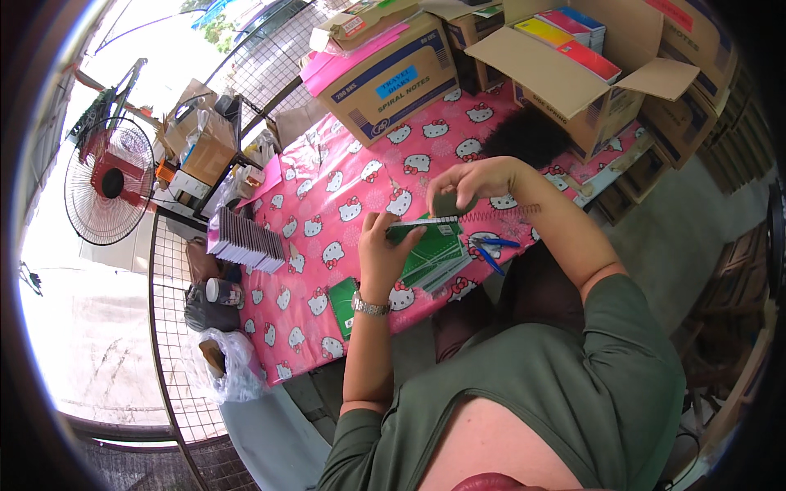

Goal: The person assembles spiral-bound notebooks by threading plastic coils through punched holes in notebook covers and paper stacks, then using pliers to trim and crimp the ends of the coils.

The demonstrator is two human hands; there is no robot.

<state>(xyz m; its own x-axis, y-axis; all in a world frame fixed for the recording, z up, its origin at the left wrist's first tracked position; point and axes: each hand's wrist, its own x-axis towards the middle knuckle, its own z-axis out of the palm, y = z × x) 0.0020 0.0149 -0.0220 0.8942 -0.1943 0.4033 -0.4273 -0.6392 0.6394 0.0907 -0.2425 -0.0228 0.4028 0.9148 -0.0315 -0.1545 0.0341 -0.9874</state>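
While the left hand is grasping a thin, green-covered notebook with a row of punched holes along its upper edge, the right hand is bending over the far end of that edge, its fingers curled and thumb lowered. Whether the right fingers are pinching the notebook or the coil, one cannot tell. The notebook is standing nearly edge-on above a pile of green paper notebooks. A long, thin, dark reddish spiral coil is extending rightward from the holes, its loose end hanging near the right forearm.

If the left grip were loosening, the sheets could be slipping out of line, and the holes would no longer be matching the turns of the coil. The unsupported coil could be sagging, bending or catching on the forearm if that arm were moving sharply. A pair of blue-handled pliers is lying close to the near edge of the pink, cat-patterned surface; a brushing elbow could be knocking it off.
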